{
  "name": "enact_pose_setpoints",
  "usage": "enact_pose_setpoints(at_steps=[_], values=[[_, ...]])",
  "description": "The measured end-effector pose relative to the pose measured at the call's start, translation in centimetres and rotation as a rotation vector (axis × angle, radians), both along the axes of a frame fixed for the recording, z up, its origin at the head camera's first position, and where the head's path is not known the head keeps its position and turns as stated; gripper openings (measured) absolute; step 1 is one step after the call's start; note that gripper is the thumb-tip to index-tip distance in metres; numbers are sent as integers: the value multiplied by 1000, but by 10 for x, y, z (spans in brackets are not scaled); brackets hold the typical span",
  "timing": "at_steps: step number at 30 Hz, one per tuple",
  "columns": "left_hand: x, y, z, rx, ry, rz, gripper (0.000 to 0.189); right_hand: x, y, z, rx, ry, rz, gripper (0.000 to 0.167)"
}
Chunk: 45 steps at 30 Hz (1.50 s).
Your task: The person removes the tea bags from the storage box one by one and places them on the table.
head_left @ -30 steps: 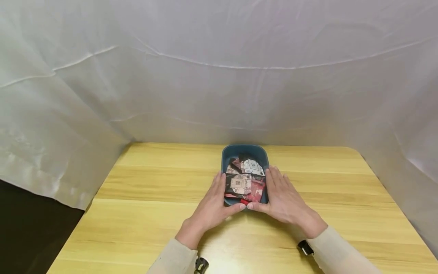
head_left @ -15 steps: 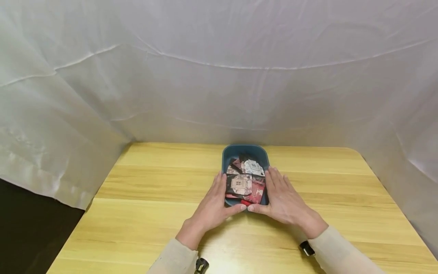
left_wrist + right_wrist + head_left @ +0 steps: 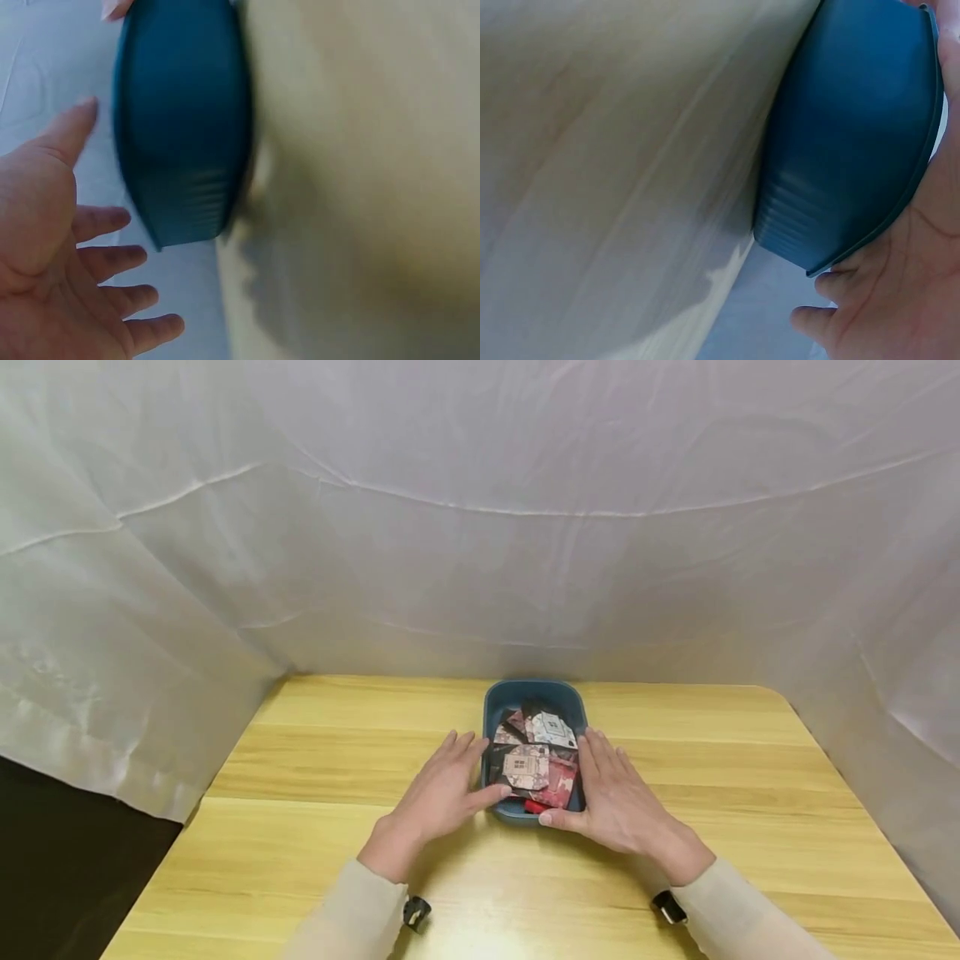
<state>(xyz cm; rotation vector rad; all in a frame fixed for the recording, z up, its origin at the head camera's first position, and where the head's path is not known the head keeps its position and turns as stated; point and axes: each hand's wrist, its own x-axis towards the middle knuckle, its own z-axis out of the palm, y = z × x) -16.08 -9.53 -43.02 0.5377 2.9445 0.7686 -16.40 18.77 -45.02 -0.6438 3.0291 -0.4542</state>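
A dark blue plastic bin [image 3: 534,692] stands on the wooden table near its back edge. Inside lie several flat printed packets, among them a white one [image 3: 553,728], a black-and-pink one [image 3: 525,766] and a red one [image 3: 561,781]. A small bright red item [image 3: 536,807] shows at the bin's near end. My left hand [image 3: 442,789] is beside the bin's left wall with fingers spread; the left wrist view shows a gap between palm and bin [image 3: 184,112]. My right hand [image 3: 618,793] lies along the right wall, fingers straight, palm at the rim in the right wrist view.
The light wooden table [image 3: 315,843] extends to both sides of the bin. Behind it and at the sides hangs a pale grey cloth [image 3: 480,568]. A dark area [image 3: 67,852] lies beyond the table's left edge. Each wrist wears a small black device [image 3: 668,907].
My left hand has moved left, away from the bin, and its thumb has parted from the right thumb. My right hand and the bin stay almost in place.
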Motion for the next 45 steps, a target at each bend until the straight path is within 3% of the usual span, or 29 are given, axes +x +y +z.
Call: enact_pose_setpoints(at_steps=[5, 11, 20, 26, 32, 36, 40, 45], values=[[-19, -1, 20, -130, 92, -107, 73, -1, -2, -1, -4, 6, 2, 135], [-38, 13, 35, -330, 127, -217, 77, -2, -3, -3, -15, 0, 9, 134], [-57, 46, 28, -573, 154, -313, 88, -2, -1, -6, -23, 5, 6, 133], [-64, 56, 26, -625, 97, -317, 76, -3, 0, -8, -24, 11, 6, 132], [-70, 59, 30, -640, 25, -313, 49, -3, 1, -8, -20, 14, 2, 133], [-73, 62, 31, -650, -15, -298, 45, -3, 1, -8, -23, 8, 0, 134], [-72, 65, 30, -641, -41, -274, 51, -4, 1, -8, -31, 3, -2, 133], [-70, 68, 29, -631, -39, -255, 84, -4, 0, -9, -35, 8, -2, 133]])
